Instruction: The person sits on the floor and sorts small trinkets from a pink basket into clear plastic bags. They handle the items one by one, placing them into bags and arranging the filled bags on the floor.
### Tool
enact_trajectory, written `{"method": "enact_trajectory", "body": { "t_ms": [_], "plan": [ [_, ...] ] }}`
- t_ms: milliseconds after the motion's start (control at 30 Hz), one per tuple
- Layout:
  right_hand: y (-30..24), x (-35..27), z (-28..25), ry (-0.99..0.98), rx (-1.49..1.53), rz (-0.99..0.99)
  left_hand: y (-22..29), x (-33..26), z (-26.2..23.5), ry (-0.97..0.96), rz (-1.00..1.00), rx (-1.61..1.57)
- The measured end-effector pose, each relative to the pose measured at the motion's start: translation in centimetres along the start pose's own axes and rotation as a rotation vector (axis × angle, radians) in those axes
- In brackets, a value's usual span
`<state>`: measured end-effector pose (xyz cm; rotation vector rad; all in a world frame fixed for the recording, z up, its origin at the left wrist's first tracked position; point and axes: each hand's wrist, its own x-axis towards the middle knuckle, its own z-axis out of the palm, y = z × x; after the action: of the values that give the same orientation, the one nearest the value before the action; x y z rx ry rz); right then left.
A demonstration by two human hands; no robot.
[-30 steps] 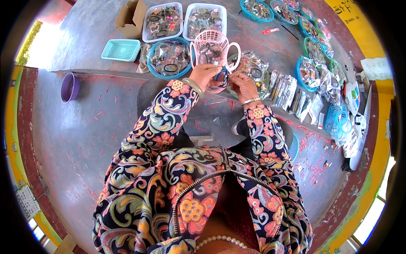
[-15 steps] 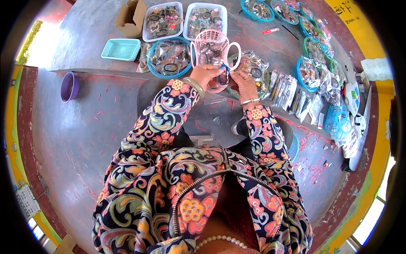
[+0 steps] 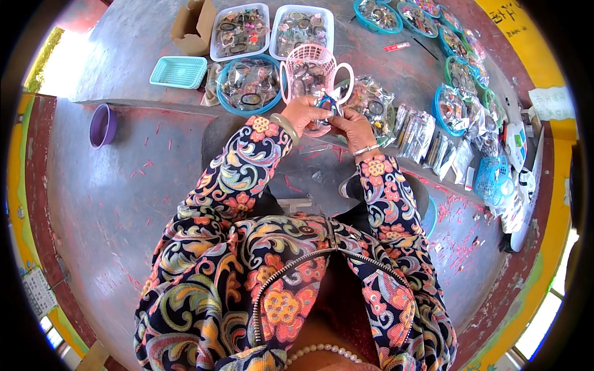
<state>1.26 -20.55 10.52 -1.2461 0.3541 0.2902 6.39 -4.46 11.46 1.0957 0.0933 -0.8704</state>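
Observation:
Both hands meet in front of a pink plastic basket (image 3: 310, 53) with two loop handles; bagged black items lie inside it. My left hand (image 3: 301, 114), with a pale bangle at its wrist, pinches a small blue band (image 3: 327, 102) that looks like a hair tie. My right hand (image 3: 356, 129), wearing a silvery bracelet, has thumb and fingers closed at the band's right side. The fingertips nearly touch and partly hide the band. To the right of the right hand is a green basket of bagged hair ties (image 3: 374, 106).
A blue basket (image 3: 279, 102), two white trays (image 3: 213, 37) of bagged items, a turquoise tray (image 3: 179, 72) and a cardboard box (image 3: 193, 28) stand left and behind. Bagged slim items (image 3: 413, 133) and several full baskets line the right. A purple basin (image 3: 103, 126) stands on the left floor.
My hands have drawn closer together around the blue band. The right fingers have moved left and curled in more. The baskets and trays stay put.

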Motion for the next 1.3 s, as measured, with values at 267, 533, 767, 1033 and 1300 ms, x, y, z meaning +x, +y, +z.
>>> {"method": "enact_trajectory", "body": {
  "t_ms": [267, 533, 767, 1033, 1300],
  "plan": [
    [0.2, 0.1, 0.3, -0.062, -0.071, -0.022, -0.8, 0.7, -0.6, -0.002, -0.056, -0.072],
    [0.3, 0.3, 0.3, -0.07, -0.084, 0.002, -0.6, 0.5, -0.3, 0.101, -0.019, -0.081],
    [0.1, 0.1, -0.1, -0.115, -0.213, 0.075, 0.2, 0.1, 0.0, 0.06, 0.026, -0.17],
    [-0.4, 0.1, 0.4, 0.027, -0.155, 0.078, -0.8, 1.0, -1.3, 0.181, 0.196, -0.231],
    [-0.6, 2.2, 0.7, 0.06, -0.178, 0.1, -0.8, 2.0, -2.1, 0.559, 0.597, 0.09]
  ]
}}
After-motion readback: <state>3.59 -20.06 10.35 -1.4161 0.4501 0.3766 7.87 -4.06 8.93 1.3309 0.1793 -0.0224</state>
